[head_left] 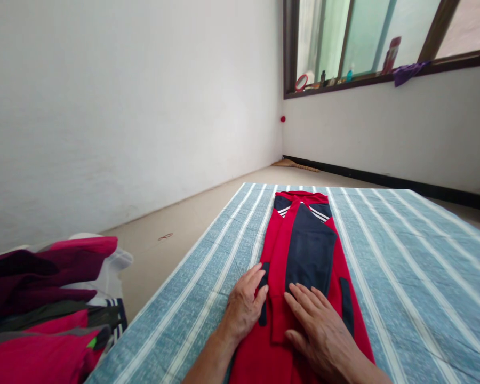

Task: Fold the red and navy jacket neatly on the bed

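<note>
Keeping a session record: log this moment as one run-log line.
left hand: flat on folded red-and-navy sports top | right hand: flat on same top | beneath: blue-striped sheet

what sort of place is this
Probably a plain room in a home, perhaps a bedroom: a striped blue mat lies on the floor, a stack of folded clothes sits beside it, and small bottles stand on a window ledge.

The striped blue sheet (416, 277) gave the right hand (322, 336) room at frame right; a heap of clothes (44, 304) blocked the lower left.
</note>
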`<action>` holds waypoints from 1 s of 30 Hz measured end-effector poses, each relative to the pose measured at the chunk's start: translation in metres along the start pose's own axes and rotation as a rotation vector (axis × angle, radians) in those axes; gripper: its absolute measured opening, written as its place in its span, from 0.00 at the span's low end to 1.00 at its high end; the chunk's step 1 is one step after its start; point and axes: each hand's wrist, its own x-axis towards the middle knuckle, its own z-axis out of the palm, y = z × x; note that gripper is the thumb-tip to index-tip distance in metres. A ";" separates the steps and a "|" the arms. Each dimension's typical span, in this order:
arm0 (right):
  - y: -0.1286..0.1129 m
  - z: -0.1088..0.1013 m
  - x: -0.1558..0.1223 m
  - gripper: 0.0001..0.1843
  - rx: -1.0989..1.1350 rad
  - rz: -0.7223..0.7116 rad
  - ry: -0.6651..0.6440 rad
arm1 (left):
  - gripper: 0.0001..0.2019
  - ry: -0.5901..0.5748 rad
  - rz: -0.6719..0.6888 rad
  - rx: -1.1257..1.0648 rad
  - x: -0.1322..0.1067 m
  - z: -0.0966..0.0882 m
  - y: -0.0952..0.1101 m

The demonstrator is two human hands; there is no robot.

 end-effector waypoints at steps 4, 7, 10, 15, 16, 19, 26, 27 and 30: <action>0.001 0.000 0.000 0.28 0.000 0.003 -0.004 | 0.15 -0.014 0.017 -0.003 0.003 0.001 0.001; 0.001 0.001 0.000 0.29 0.005 0.012 -0.011 | 0.15 -0.041 0.029 0.004 0.007 0.002 0.003; 0.000 0.002 -0.001 0.29 0.018 0.018 -0.020 | 0.15 -0.055 0.047 0.009 0.009 0.003 0.003; 0.000 0.002 -0.001 0.28 0.014 0.015 -0.005 | 0.15 -0.048 0.066 0.032 0.012 0.006 0.001; 0.000 0.001 -0.001 0.28 0.011 0.012 -0.004 | 0.15 -0.050 0.067 0.037 0.012 0.007 0.001; 0.000 0.001 -0.001 0.29 0.009 0.006 0.001 | 0.15 -0.060 0.067 0.051 0.012 0.008 0.001; 0.000 0.000 -0.001 0.28 0.026 0.014 0.009 | 0.15 -0.089 0.053 0.078 0.010 0.012 0.000; -0.001 0.000 -0.002 0.28 0.034 0.015 0.010 | 0.16 -0.096 0.048 0.081 0.010 0.013 0.000; 0.000 0.001 -0.002 0.28 0.059 0.023 -0.001 | 0.16 -0.124 0.026 0.095 0.010 0.014 0.000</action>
